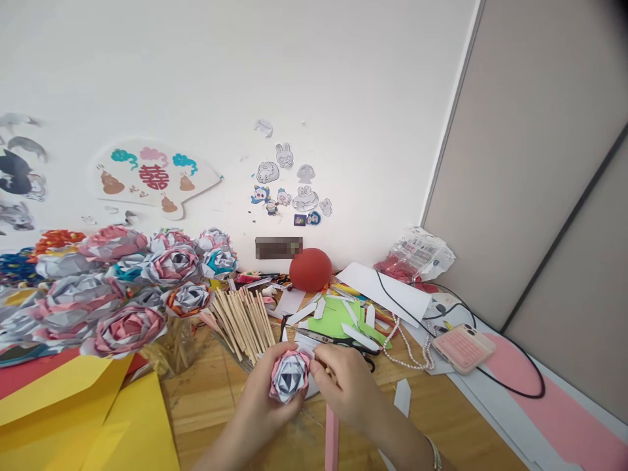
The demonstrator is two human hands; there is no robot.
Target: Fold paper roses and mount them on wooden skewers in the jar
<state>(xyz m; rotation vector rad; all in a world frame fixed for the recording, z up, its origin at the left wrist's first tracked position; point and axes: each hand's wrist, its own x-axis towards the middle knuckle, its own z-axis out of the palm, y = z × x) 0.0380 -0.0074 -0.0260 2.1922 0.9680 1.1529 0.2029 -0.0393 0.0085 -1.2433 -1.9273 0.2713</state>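
Observation:
A small paper flower (289,376) with white and pink folded petals faces up in front of me. My left hand (265,392) is wrapped round it from the left, thumb below and fingers behind. At the flower's right edge, my right hand (346,379) is closed, its thumb and forefinger pinched against the outer petals. The inside of its grip is partly hidden. Under that hand a pink paper strip (331,438) runs toward the near edge of the view; I cannot tell whether it is held. Scissors (338,340) with black handles lie just behind the hands.
Many finished paper flowers (130,327) crowd the left, above yellow paper sheets (142,425). A bundle of wooden sticks (245,324) stands behind my left hand. Green paper (338,314), a red balloon (311,269), a bead string (405,356) and a phone (464,347) lie farther right.

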